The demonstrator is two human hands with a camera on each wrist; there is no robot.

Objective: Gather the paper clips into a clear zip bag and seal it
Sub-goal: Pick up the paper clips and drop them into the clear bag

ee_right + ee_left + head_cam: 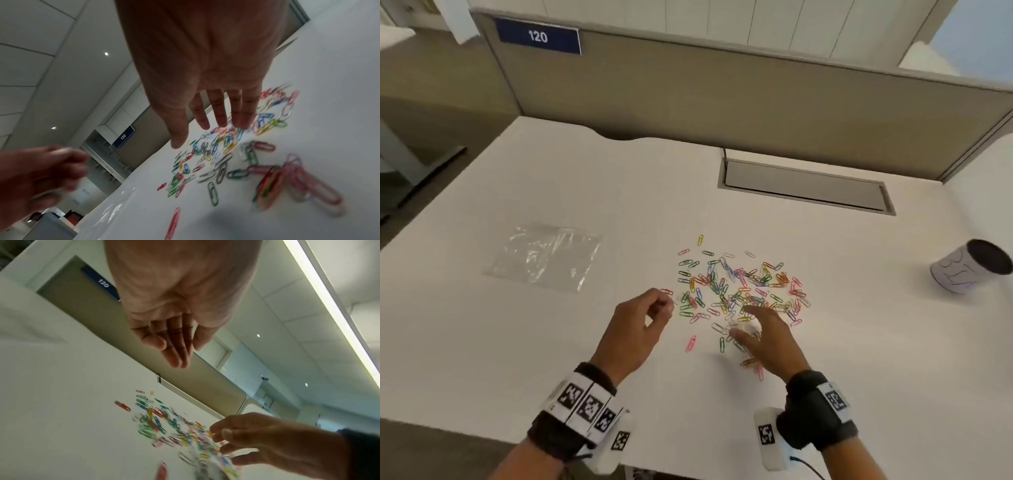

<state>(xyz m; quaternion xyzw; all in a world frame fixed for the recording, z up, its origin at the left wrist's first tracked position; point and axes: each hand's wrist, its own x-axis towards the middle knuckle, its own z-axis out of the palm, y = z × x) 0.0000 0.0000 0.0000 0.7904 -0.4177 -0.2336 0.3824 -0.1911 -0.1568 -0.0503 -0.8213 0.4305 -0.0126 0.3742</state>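
Note:
Many coloured paper clips (736, 284) lie scattered in a loose pile on the white desk (619, 205), right of centre. An empty clear zip bag (544, 255) lies flat to the left of them. My right hand (746, 325) hovers low over the near side of the pile, fingers straight and spread, holding nothing; the right wrist view shows its fingers (220, 118) above the clips (222, 146). My left hand (662, 308) floats at the pile's left edge with fingers loosely bent, and in the left wrist view its fingers (174, 350) show nothing between them.
A paper cup (969, 265) with a dark inside stands at the right edge of the desk. A grey cable recess (804, 185) is set into the desk behind the clips. A partition wall with a "120" sign (537, 36) closes off the back.

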